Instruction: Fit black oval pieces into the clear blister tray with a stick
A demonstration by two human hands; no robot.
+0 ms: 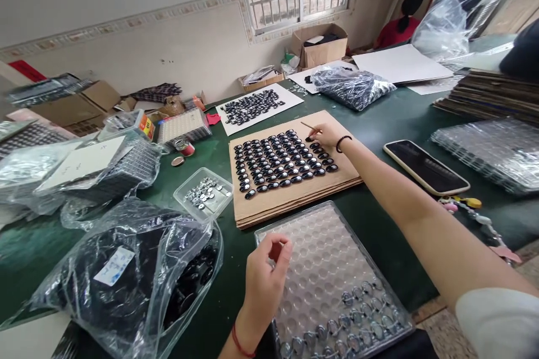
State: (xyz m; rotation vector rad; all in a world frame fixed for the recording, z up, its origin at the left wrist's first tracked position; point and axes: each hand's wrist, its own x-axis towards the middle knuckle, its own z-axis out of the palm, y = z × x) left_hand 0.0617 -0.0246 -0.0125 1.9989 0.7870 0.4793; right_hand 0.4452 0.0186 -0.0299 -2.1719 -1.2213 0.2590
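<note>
My right hand [326,136] is closed round a thin wooden stick [306,124], over the far right corner of the brown cardboard sheets [345,171]. Its fingertips are at a small black oval piece [309,139]; whether they grip it I cannot tell. Rows of shiny black oval pieces [284,168] with pale centres lie on the top sheet. Closer to me, my left hand [266,275] is held above the left side of a clear plastic tray [311,252] with round hollows. Its thumb and forefinger meet in a pinch, and anything between them is hidden. Clear, ring-like pieces [347,322] fill the tray's near rows.
Left of the sheets stands a clear box [202,196] of small silvery pieces. A plastic bag [122,280] of black parts lies near left. A phone [425,167] and stacked clear trays [492,151] are at right. Behind is a white board [290,98] with black pieces.
</note>
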